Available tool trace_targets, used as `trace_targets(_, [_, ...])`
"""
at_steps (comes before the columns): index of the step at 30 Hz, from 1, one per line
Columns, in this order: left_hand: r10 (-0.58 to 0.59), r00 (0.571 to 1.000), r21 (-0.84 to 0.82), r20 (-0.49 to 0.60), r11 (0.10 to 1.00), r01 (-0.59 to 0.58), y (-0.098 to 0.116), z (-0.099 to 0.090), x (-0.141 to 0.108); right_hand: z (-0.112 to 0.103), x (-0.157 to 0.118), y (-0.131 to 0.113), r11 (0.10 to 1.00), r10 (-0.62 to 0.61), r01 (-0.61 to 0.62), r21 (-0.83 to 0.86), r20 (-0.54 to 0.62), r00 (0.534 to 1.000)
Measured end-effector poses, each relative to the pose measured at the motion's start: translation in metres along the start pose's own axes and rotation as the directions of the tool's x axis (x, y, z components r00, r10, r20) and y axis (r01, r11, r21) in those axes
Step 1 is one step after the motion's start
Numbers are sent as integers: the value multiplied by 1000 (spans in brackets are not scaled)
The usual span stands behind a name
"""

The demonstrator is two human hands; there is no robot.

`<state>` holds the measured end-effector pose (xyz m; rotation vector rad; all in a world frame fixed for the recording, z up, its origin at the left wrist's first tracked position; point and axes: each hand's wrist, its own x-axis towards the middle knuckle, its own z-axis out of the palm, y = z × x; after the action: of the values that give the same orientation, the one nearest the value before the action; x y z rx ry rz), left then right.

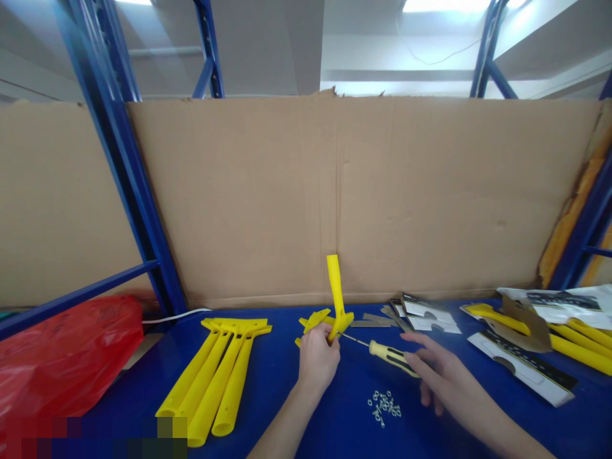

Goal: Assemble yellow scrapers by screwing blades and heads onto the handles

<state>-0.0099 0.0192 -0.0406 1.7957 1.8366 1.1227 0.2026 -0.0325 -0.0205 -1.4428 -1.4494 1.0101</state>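
My left hand [319, 354] is closed around the head of a yellow plastic T-shaped scraper handle [336, 287], whose round grip points up. Other yellow pieces [313, 319] lie just behind that hand. A screwdriver [389, 357] with a cream and black handle reaches leftward, its tip at the scraper handle's head. My right hand [442, 373] has its thumb against the rear of the screwdriver handle, with the index finger stretched out above it. Below the screwdriver, a small pile of screws and nuts [385, 406] lies on the blue table [282, 414].
Several yellow scraper handles [215, 376] lie side by side at left, near a red plastic bag [71, 357]. Thin metal strips [375, 320] and printed cards [428, 313] lie behind. More yellow handles [581, 350] and packaging [521, 370] lie right. A cardboard wall [382, 197] stands behind.
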Motion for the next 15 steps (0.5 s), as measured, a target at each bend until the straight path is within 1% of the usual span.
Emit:
trace_targets(4, [5,1000,5,13,1000,-5,-2,2,1,4,0,-3,995,99,-100,23,22,995])
trace_targets(6, [6,1000,3,16,1000,-6,-3,4,1,7,-2,-3,992,112,-112,54,6,994])
trace_targets(10, [-4,1000,-2,16,1000,4,-4,5,2,10,-6,-2,983,69,-63,171,-33,997])
trace_targets(15, [-15,1000,-14,4,1000,15,-4,4,2,6,-5,-4,951,32,0,309,-100,995])
